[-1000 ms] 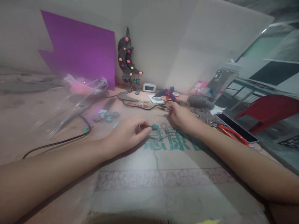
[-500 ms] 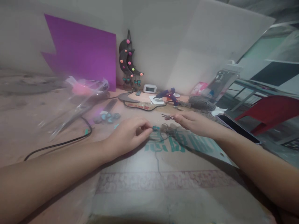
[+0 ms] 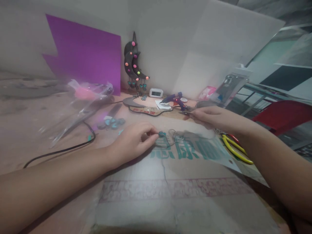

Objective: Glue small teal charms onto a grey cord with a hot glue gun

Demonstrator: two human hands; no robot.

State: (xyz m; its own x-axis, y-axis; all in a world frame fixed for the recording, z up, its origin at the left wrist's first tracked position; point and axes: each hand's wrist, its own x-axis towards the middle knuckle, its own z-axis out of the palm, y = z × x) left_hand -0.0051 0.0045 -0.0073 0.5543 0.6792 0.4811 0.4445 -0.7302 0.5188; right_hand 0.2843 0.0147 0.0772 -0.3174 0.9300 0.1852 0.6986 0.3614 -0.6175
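My left hand [image 3: 136,139] rests on the printed cardboard sheet [image 3: 136,211], thumb and forefinger pinched at a small teal piece [image 3: 162,133]. Thin grey cord [image 3: 168,143] curls beside that piece and trails down the cardboard. Further right and higher, my right hand [image 3: 209,117] is closed around slim metal tweezers [image 3: 186,112] that point left, near the purple glue gun [image 3: 176,99]. The tool is partly hidden by the fingers.
Several teal pieces [image 3: 113,122] lie left of my left hand. Yellow-handled pliers [image 3: 235,149] sit under my right forearm. Behind are a grey crescent [image 3: 133,102], a small clock [image 3: 156,93] and a moon ornament [image 3: 133,61]. A black cable [image 3: 68,149] runs at left.
My right hand has moved up and away from the teal piece with the tweezers, toward the glue gun. The yellow-handled pliers have come into view. My left hand has stayed in place.
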